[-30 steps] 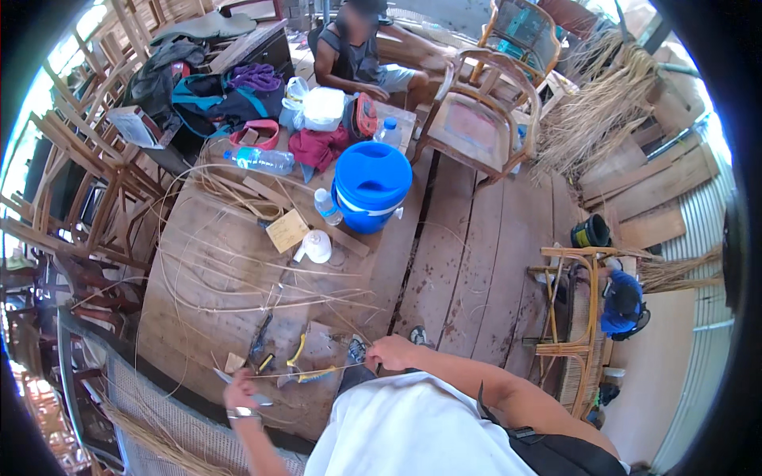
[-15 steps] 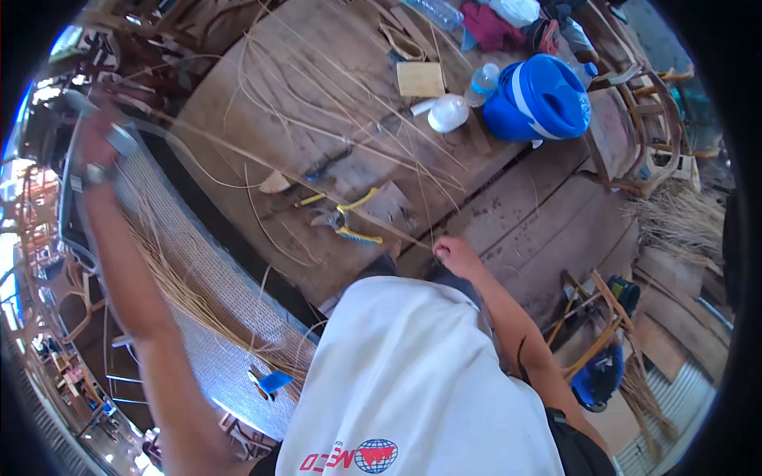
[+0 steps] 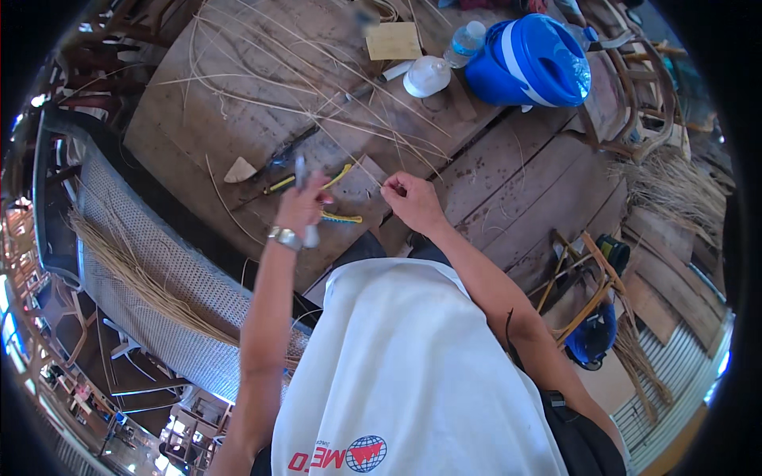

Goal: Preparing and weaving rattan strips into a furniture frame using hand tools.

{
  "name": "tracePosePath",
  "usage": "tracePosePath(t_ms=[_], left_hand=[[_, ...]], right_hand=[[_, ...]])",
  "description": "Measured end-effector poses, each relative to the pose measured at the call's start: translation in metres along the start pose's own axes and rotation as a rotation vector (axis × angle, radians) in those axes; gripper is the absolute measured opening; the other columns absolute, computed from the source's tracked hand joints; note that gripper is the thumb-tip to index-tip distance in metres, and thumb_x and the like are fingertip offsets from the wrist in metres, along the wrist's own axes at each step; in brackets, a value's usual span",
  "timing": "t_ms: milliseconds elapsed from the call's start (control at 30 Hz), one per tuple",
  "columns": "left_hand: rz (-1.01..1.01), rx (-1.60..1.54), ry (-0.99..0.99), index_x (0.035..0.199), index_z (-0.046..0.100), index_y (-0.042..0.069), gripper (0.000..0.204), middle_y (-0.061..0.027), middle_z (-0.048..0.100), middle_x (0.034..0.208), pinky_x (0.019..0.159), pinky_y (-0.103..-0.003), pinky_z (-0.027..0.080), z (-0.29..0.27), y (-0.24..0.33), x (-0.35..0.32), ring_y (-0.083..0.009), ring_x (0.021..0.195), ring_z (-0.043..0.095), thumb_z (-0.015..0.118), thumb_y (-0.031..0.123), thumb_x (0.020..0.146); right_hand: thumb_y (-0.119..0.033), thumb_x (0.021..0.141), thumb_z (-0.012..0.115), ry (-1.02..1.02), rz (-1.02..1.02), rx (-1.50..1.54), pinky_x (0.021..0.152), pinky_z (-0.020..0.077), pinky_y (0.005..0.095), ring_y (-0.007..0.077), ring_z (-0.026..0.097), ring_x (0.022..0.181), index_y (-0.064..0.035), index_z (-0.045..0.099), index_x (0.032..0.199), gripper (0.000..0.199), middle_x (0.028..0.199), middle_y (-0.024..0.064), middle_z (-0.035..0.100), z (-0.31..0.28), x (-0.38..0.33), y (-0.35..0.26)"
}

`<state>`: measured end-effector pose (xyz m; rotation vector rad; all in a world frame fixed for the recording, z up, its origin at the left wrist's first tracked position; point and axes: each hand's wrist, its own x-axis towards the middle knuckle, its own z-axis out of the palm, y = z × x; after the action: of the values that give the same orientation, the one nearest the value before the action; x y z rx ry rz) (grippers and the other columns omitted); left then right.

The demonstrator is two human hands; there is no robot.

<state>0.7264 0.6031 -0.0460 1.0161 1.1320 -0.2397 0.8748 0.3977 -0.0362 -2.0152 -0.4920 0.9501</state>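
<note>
A slim grey tool (image 3: 301, 176) was gripped by the left hand (image 3: 300, 208); a thin strand (barely visible) was pinched at three o'clock by the right hand (image 3: 413, 202). It could be snapped by overpulling.

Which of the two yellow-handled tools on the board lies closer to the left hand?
The lower yellow tool, just right of the left hand; the other lies farther up.

I see flat tan square cardboard package (image 3: 394, 40) left of big blue plastic cooler jug (image 3: 529, 62); clear plastic bottle (image 3: 463, 45) with pale label between them.
</note>
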Motion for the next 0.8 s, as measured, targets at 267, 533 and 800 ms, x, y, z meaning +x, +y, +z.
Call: tracePosePath(t_ms=[267, 533, 800], left_hand=[[0.166, -0.182, -0.104, 0.096, 0.068, 0.008, 0.029, 0.0009, 0.063, 0.076, 0.040, -0.024, 0.031, 0.037, -0.005, 0.053, -0.0049, 0.044, 0.043, 0.074, 0.034, 0.086], [0.289, 0.070, 0.035, 0.096, 0.069, 0.006, 0.033, 0.0005, 0.067, 0.077, 0.064, -0.026, 0.047, 0.032, -0.018, 0.091, -0.0090, 0.070, 0.060, 0.077, 0.034, 0.083], [0.333, 0.517, 0.187, 0.094, 0.069, 0.002, 0.038, -0.0077, 0.070, 0.076, 0.067, -0.031, 0.050, 0.048, 0.004, 0.078, -0.0172, 0.070, 0.066, 0.072, 0.038, 0.083]], right_hand=[[-0.018, 0.088, 0.065, -0.021, 0.046, -0.002, 0.057, 0.0479, 0.0276, 0.0097, 0.059, 0.059, -0.0021, 0.066, 0.090, 0.016, 0.068, 0.0052, 0.064, 0.006, -0.002, 0.001], [-0.014, 0.086, 0.063, 0.134, -0.185, -0.332, 0.065, 0.0530, 0.0413, 0.0348, 0.065, 0.076, -0.0047, 0.061, 0.089, 0.010, 0.082, 0.0152, 0.066, 0.010, -0.015, 0.025], [-0.010, 0.082, 0.063, 0.133, -0.399, -0.644, 0.062, 0.0541, 0.0404, 0.0311, 0.066, 0.074, -0.0080, 0.054, 0.090, 0.012, 0.085, 0.0114, 0.061, 0.011, -0.018, 0.035]])
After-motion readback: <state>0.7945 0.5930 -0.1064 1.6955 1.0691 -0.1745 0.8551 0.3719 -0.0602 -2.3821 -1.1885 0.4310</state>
